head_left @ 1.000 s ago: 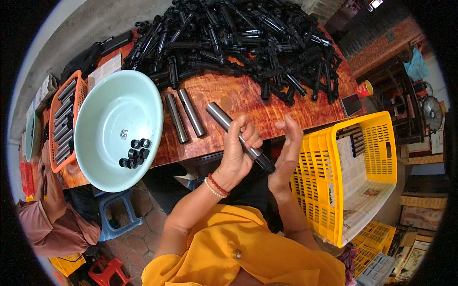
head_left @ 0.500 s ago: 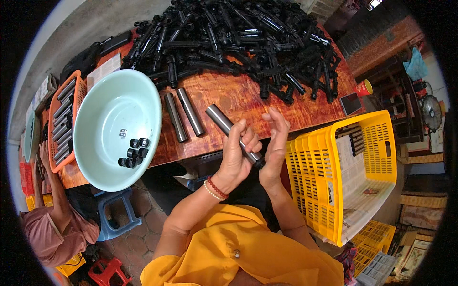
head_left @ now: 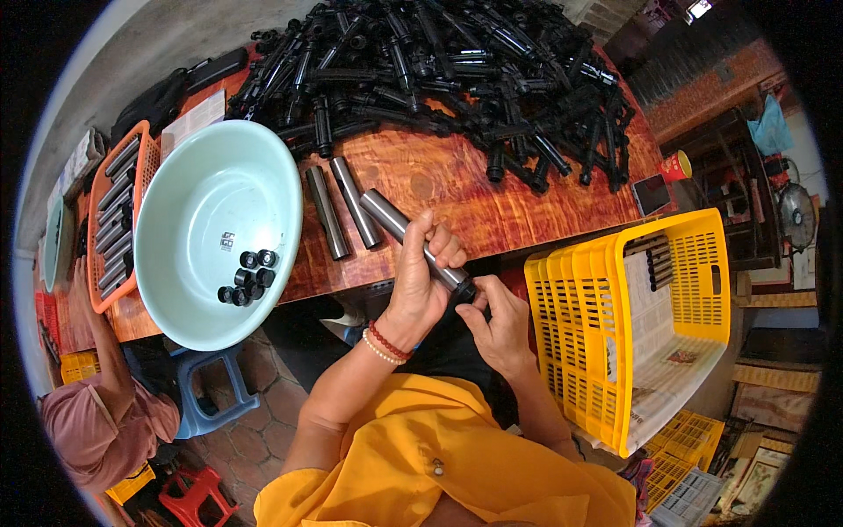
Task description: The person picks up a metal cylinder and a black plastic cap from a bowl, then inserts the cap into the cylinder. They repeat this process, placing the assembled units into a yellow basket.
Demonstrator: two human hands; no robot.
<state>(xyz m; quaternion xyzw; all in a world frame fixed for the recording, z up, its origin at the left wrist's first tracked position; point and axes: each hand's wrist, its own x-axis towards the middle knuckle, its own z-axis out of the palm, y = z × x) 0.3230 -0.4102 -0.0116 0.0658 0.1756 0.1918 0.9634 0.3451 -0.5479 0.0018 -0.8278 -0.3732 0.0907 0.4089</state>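
Note:
A grey metal tube slants over the table's front edge, with my left hand wrapped round its middle. A black end cap sits at the tube's lower end. My right hand is closed, its thumb and fingertips pinching at that cap. Just left of the held tube, two more metal tubes lie side by side on the table. Several loose black caps rest in the pale blue basin to the left.
A heap of black tubular parts covers the wooden table's far side. On the right stands a yellow crate holding newspaper and several tubes. An orange basket of tubes is at left, near a co-worker's arm.
My right hand has gone from open fingers beside the tube's lower end to a pinch on the cap. The left hand and tube have shifted slightly left.

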